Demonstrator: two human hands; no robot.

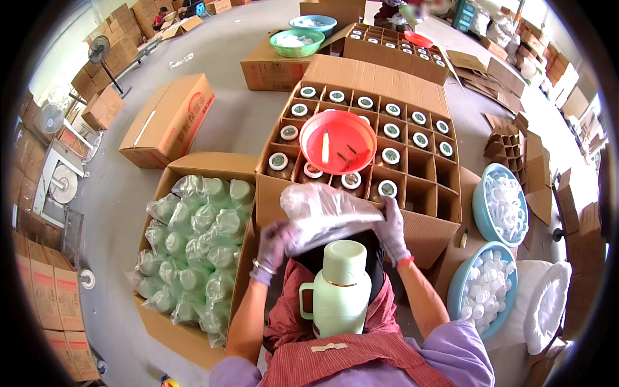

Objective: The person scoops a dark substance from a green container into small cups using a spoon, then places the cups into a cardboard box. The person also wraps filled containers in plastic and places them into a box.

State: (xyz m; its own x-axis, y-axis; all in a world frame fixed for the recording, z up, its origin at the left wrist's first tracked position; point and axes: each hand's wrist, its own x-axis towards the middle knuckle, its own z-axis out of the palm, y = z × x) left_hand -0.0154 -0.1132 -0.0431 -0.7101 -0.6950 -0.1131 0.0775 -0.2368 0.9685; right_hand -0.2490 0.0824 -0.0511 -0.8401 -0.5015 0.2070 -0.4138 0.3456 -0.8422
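Observation:
Stretched between my gloved hands is a clear plastic bag point(329, 209). My left hand point(277, 244) grips its left end, and my right hand point(391, 231) pinches its right end. Just below the bag, a pale green thermos jug point(340, 293) with a side handle and a matching lid stands upright in my lap. The bag hangs near the jug's lid. Ahead of me, a divided cardboard box point(422, 222) holds several dark bottles with white tops. A red bowl point(338, 138) with a few thin items rests on them. Some compartments at the box's right front hold no bottle.
At left, an open box point(248, 274) is filled with bagged green jugs point(193, 251). Blue basins of white rings point(506, 203) and white caps point(480, 290) stand at right, beside a white sack point(545, 309). A closed carton point(167, 119), fans and another worker's box point(396, 55) lie beyond.

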